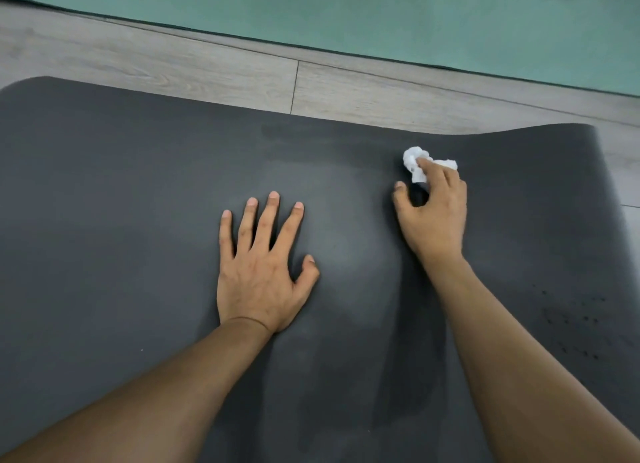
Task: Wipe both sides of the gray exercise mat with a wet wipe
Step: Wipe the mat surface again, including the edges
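The right hand (434,213) is pinching a crumpled wet wipe (420,163) against the gray exercise mat (121,185) (near its far edge); the left hand (261,272) is pressing flat, fingers spread, unwiped mat lying leftward.

The exercise mat (121,220) lies flat on the floor (173,64) in front of me, and I place everything by it. My left hand (263,272) rests palm down on the mat's middle, fingers spread. My right hand (433,213) sits to the right of it, nearer the mat's far edge, with the wet wipe (420,165) bunched under its fingertips and touching the mat. Beyond the mat's far edge runs a strip of floor, and behind that lies a second mat (381,16). The floor also shows past the mat's right edge.
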The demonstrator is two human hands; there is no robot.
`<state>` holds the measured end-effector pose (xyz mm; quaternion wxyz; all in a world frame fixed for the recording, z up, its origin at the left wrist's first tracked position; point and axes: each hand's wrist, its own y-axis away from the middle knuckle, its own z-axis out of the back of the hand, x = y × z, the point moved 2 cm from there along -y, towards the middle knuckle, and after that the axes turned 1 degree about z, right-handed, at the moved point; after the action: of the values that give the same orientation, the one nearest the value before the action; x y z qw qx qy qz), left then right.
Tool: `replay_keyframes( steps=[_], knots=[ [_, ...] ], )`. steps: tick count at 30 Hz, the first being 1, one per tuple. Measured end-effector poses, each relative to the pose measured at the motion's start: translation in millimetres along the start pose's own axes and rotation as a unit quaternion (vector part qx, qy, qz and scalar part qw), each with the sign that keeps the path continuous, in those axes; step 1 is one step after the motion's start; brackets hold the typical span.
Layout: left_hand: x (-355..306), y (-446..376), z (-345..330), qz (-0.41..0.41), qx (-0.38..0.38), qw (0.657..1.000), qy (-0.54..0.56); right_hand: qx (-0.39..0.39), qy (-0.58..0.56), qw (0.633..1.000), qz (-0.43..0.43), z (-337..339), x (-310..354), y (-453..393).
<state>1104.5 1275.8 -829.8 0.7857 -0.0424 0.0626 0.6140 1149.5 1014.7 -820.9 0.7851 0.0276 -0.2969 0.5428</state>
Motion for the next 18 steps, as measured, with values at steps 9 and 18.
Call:
replay_keyframes(
  steps=[9,18],
  knots=[
    [9.9,56.9,18.9,-0.081,-0.066,0.992,0.071,-0.074,-0.001,0.997,0.027,-9.1,-8.3,-5.0],
    [43.7,137.6,10.3,0.016,0.014,1.0,0.014,-0.072,0.116,0.987,0.08,2.9,-12.6,-8.5]
  ],
)
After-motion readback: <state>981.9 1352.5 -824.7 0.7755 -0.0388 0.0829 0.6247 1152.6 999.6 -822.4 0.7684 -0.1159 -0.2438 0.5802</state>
